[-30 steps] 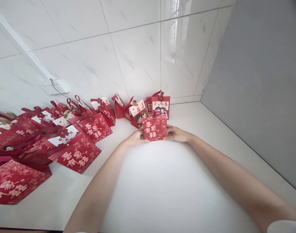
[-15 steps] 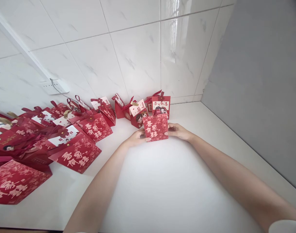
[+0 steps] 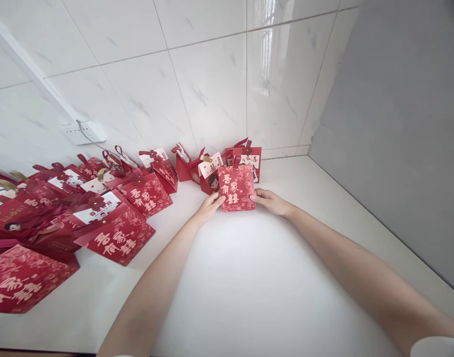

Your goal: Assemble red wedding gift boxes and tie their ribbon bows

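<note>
Many red boxes (image 3: 67,225) crowd the left side of a white table (image 3: 256,277), their ribbons (image 3: 58,170) and flaps overlapping, with the nearest one cut off by the edge of view. Above them, a socket (image 3: 73,133) with a grey cord (image 3: 86,136) sits on the tiled wall (image 3: 208,74). Toward the middle, a smaller group stands near the foot of the wall, among them a white-flapped box (image 3: 209,168). Just in front, a person's left hand (image 3: 209,207) grasps the left edge of the held box (image 3: 237,188), thumb on the front face. Pale lettering and floral print face the wearer; the held box partly covers the white-flapped box and a labelled box (image 3: 258,158) behind it. Whether its base touches the table cannot be told. The right hand (image 3: 271,201) grasps the opposite edge, thumb also in front. At far right, a grey panel (image 3: 398,124) borders the table.
</note>
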Demonstrator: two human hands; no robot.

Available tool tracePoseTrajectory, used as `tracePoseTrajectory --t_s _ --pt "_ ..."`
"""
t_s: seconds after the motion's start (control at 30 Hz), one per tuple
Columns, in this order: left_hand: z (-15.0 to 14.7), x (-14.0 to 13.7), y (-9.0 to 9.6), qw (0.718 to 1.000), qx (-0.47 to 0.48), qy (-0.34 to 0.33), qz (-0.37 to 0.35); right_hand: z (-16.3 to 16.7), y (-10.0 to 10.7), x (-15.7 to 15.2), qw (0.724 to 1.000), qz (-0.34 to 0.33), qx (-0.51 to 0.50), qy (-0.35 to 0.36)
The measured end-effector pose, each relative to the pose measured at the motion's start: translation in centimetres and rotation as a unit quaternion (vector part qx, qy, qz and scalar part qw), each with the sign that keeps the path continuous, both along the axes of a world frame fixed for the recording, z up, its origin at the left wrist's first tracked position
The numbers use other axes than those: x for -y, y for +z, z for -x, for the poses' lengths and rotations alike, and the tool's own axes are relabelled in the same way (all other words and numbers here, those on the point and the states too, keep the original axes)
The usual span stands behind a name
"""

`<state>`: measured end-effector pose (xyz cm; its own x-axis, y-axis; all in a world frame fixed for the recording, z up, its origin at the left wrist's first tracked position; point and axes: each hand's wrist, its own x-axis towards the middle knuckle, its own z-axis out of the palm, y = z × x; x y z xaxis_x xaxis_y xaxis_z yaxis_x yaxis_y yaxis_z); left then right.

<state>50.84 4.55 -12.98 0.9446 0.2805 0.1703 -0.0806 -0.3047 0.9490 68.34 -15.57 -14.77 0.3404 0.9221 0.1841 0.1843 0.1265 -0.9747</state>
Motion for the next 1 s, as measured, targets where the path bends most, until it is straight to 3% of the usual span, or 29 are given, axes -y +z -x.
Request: tracePoseTrajectory --t_s 0.23,0.43,0.57,0.67,0.83,1.0 --pt "0.0 -0.4 -0.2 0.998 -0.006 0.018 -0.055 -0.1 0.0 0.4 1.000 0.007 0.010 0.004" --pt "0.6 -1.0 0.4 0.994 -0.074 -0.072 0.026 0.1 0.3 0.7 0.999 0.013 -0.026 0.040" --pt "0.6 -0.8 0.5 0.995 -0.077 -0.039 0.042 0.1 0.6 0.5 0.998 0.014 -0.054 0.028" --pt "0.4 -0.3 0.4 0.998 -0.048 -0.031 0.010 0.1 0.5 0.2 0.999 0.021 -0.047 0.008" --pt "0.2 0.8 0.0 0.997 -0.002 0.051 -0.065 0.1 -0.1 0.1 0.999 0.018 -0.017 -0.045" --pt "0.3 1.1 0.0 0.997 0.008 0.058 -0.041 0.3 0.0 0.7 0.999 0.035 0.030 -0.002"
